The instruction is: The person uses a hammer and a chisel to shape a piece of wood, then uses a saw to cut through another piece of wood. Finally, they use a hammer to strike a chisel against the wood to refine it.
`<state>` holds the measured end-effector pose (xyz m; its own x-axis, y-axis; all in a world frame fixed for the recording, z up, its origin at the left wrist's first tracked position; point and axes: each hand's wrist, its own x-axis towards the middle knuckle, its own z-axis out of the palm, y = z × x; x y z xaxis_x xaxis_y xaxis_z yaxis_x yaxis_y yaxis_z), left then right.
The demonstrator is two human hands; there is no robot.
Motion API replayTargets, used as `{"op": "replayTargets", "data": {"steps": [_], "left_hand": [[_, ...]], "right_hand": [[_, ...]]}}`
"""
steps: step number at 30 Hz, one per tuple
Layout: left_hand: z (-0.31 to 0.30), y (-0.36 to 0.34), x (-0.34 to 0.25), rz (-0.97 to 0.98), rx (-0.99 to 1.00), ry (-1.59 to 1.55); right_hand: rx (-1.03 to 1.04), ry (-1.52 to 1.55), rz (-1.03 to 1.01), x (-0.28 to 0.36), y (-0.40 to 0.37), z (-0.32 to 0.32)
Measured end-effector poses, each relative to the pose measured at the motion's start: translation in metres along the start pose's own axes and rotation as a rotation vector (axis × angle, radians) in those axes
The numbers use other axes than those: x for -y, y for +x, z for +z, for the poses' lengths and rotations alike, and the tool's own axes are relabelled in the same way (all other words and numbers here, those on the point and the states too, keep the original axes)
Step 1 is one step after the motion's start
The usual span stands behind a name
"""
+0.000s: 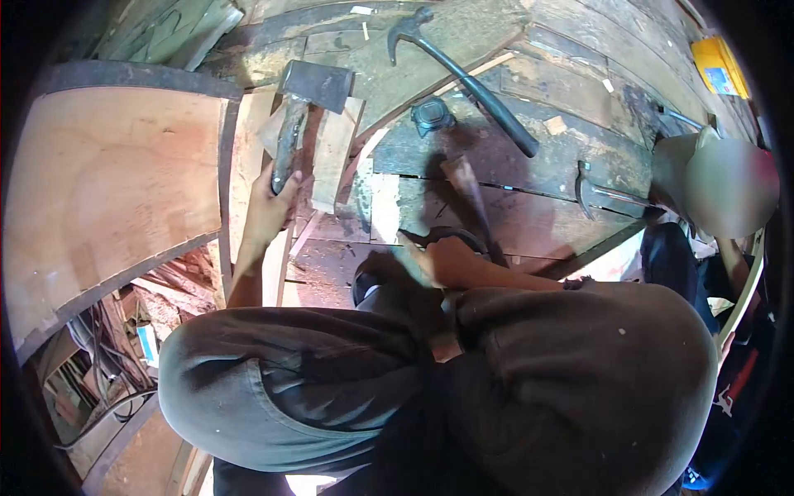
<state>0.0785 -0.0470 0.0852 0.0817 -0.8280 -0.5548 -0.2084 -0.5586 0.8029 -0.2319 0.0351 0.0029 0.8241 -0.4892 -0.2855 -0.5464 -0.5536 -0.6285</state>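
Note:
On the left, my left hand (277, 207) is wrapped round the worn handle of a hatchet-like tool (289, 136). The tool has a broad, dark, rectangular metal head and lies over pale wood offcuts (333, 157). My right hand (442, 263) is low between my knees, close over the plank floor, with its fingers partly in shadow. Whether it grips something I cannot tell. Just beyond it stands a narrow brown piece of wood (465, 182), blurred. A bright pale strip (385, 211) lies by its fingertips.
A claw hammer (475, 87) lies ahead, beside a dark tape measure (432, 116). Another hammer (608, 194) rests at right, near a seated person (670, 248). A yellow container (718, 68) stands far right. At left is a framed plywood panel (124, 165), with scraps and cables (103, 355) below.

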Motion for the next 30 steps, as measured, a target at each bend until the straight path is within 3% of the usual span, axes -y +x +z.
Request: {"op": "replayTargets", "data": {"steps": [2,4,10,12,13,15,17,18,19,20,21,22,25,30], "left_hand": [[0.002,0.003,0.005,0.013,0.007,0.020],[0.002,0.002,0.006,0.015,-0.008,0.033],[-0.002,0.005,0.003,-0.018,0.016,0.039],[-0.001,0.001,-0.002,0.021,0.005,0.004],[-0.002,-0.002,-0.004,0.002,0.004,0.009],[-0.006,-0.002,-0.002,0.050,-0.026,0.078],[-0.011,0.009,0.014,0.197,-0.050,0.213],[-0.011,0.003,0.002,0.028,-0.033,0.190],[-0.010,0.010,0.014,0.175,-0.050,0.171],[-0.023,0.022,0.033,0.295,-0.036,0.293],[-0.011,0.005,0.005,0.102,-0.013,0.151],[-0.013,0.007,0.006,0.050,-0.003,0.160],[-0.010,0.005,0.005,0.024,0.010,0.099],[-0.010,0.004,0.005,0.028,0.001,0.084]], "right_hand": [[0.001,-0.035,0.025,-0.001,0.004,0.007],[0.136,-0.152,0.052,0.002,0.007,0.010],[0.101,-0.087,0.109,0.007,0.010,0.011],[0.001,-0.026,0.062,0.002,0.012,0.014],[0.067,0.051,0.121,0.006,0.016,0.003],[-0.025,0.075,0.103,0.005,0.009,0.011],[0.258,0.010,0.132,0.103,-0.054,-0.199],[0.399,-0.025,0.137,0.150,-0.086,-0.302],[0.402,-0.052,0.208,0.166,-0.099,-0.292],[0.138,0.234,0.415,0.183,-0.107,-0.268],[-0.157,0.507,0.589,0.193,-0.111,-0.240],[-0.478,0.776,0.726,0.191,-0.115,-0.220],[-0.529,0.795,0.659,0.181,-0.131,-0.221],[-0.327,0.594,0.479,0.160,-0.130,-0.209]]}}
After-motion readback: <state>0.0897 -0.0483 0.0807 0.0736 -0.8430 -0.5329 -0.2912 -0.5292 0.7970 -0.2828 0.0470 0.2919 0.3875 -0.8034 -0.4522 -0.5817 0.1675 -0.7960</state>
